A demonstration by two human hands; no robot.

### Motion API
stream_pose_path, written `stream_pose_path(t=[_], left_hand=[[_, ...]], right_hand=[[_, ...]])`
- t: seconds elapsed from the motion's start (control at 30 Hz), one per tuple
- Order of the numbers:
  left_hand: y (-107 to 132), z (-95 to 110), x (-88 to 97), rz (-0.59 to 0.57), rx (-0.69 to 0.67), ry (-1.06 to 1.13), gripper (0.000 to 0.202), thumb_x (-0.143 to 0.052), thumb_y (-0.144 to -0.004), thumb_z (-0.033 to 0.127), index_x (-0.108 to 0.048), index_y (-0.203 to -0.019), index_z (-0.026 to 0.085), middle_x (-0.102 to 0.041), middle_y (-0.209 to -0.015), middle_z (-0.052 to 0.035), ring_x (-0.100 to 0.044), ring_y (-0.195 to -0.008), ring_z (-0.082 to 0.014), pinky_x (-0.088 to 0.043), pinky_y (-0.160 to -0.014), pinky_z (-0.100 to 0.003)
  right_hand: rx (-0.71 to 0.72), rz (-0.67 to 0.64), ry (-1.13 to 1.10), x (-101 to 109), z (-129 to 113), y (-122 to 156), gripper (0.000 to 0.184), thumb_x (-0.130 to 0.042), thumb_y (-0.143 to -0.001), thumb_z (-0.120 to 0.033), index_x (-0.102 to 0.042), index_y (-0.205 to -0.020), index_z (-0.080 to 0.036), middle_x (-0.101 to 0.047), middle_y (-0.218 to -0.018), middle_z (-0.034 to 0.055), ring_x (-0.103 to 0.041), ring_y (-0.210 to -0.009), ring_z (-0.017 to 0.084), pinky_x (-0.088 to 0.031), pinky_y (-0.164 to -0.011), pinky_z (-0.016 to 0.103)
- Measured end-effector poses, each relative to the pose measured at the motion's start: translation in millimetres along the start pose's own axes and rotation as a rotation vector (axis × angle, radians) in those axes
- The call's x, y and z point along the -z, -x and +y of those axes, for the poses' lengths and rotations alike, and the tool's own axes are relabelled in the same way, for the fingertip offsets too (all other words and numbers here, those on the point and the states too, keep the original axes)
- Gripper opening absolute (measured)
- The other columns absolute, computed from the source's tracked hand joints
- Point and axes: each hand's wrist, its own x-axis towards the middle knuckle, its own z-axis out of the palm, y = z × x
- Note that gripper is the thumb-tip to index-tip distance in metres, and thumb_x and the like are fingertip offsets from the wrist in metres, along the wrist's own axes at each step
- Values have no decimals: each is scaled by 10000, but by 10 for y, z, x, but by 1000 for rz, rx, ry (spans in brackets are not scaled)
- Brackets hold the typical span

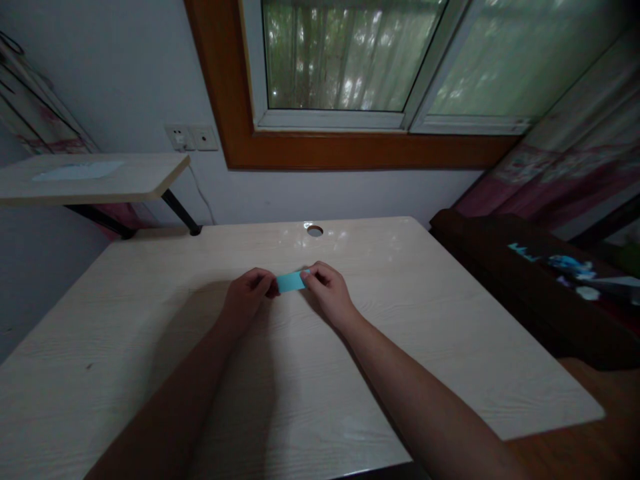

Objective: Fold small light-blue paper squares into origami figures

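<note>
A small turquoise strip of paper point(291, 282) is stretched between my two hands, above the middle of the pale wood-grain table point(400, 333). My left hand point(249, 293) pinches its left end, with thumb and fingers closed. At the other end my right hand point(327, 290) grips the strip, the thumb lying on its front face. The strip looks flat and tilts slightly up to the right. Fingers cover both of its ends.
A raised shelf point(160, 180) on black legs stands at the table's back left. Near the back edge is a round cable hole point(315, 231). Behind are a wall socket point(190, 137) and a wood-framed window. A dark wooden bench point(490, 280) holding several items stands to the right.
</note>
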Motion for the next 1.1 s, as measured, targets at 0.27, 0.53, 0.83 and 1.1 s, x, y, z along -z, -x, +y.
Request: stream_pose_path(t=[0.27,0.53,0.83,1.1], left_hand=[[-10,20,-17,62,-33,65,280,-622,-854,433,-652,-945,169,-696,-885,-54,-661,-729,-154,-558,-653,-275],[2,25,-13,-52,-113,-169,255,-654,-826,443,-706,-844,195,-692,-821,-27,-633,-739,-157,-509,-676,-246],[9,44,-22,-80,-164,-285,218,-604,-854,400,-679,-804,201,-674,-785,-20,-609,-716,-158,-478,-672,-254],[9,28,-24,-102,-197,-318,176,-605,-858,352,-677,-808,199,-675,-795,-23,-618,-730,-159,-480,-684,-258]], right_hand=[[-11,-12,-17,-5,1,-7,225,-621,-867,-371,-631,-717,-203,-534,-711,2,-497,-682,155,-386,-618,266],[38,-94,55,-12,-65,3,213,-612,-882,-356,-654,-737,-206,-564,-724,11,-532,-702,162,-403,-646,278],[79,-125,119,-28,-55,16,131,-615,-880,-303,-713,-916,-224,-614,-808,27,-565,-747,165,-426,-656,277],[134,-121,189,-41,-74,27,137,-620,-876,-282,-704,-974,-236,-664,-869,36,-594,-781,178,-451,-696,297]])
